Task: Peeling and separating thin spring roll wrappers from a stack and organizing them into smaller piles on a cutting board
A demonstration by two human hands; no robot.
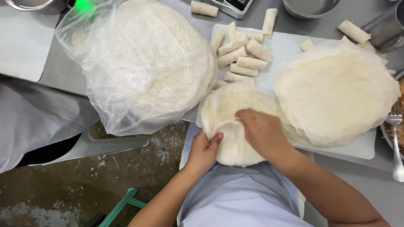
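White wrapper [229, 126] overhanging board edge [357, 149], both hands gripping.

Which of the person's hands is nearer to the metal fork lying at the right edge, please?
The right hand. It rests on the thin round white wrapper, closer to the metal fork. The left hand grips the wrapper's near-left edge, farther from the fork.

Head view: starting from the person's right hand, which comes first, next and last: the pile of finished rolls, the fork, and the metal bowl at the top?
From the right hand:
1. Pile of finished rolls, just beyond the hand, on the white board.
2. Fork, at the right edge.
3. Metal bowl, at the top edge, behind the board.
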